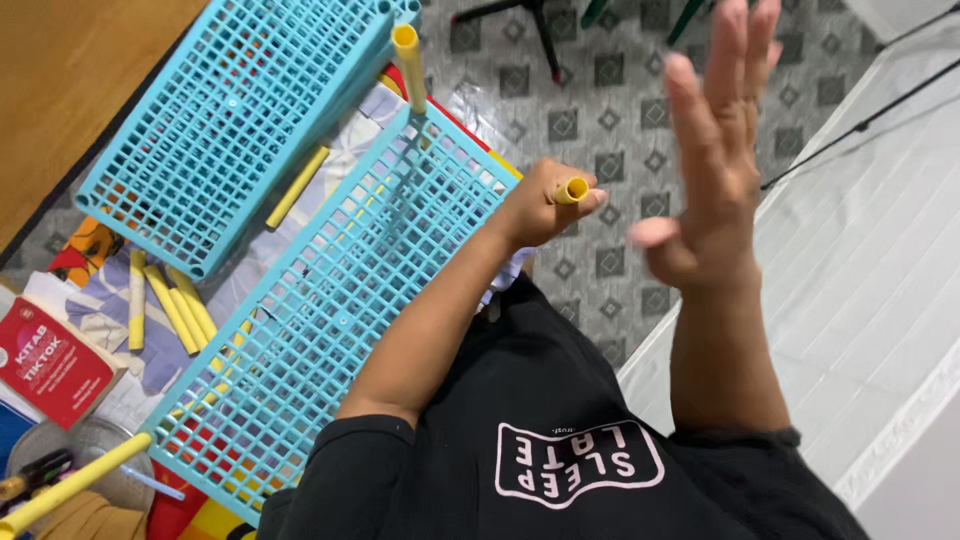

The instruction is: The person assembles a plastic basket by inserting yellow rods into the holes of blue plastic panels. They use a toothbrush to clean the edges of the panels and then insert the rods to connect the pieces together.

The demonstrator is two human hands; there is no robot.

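My left hand [540,205] is closed around the end of a short yellow tube [572,190] at the far corner of a turquoise plastic grid shelf panel [340,300], which lies flat in front of me. My right hand [715,150] is raised in the air to the right of it, fingers spread, blurred, holding nothing. Another yellow tube [407,65] stands at the panel's other far corner. A second turquoise grid panel [230,120] lies beyond, to the left.
Several loose yellow tubes [170,305] lie on a colourful mat left of the panel, and one longer tube [70,485] sits at the bottom left. A red book [50,365] is nearby. Grey patterned floor [610,110], a white sheet [870,260] on the right, wood [70,70] top left.
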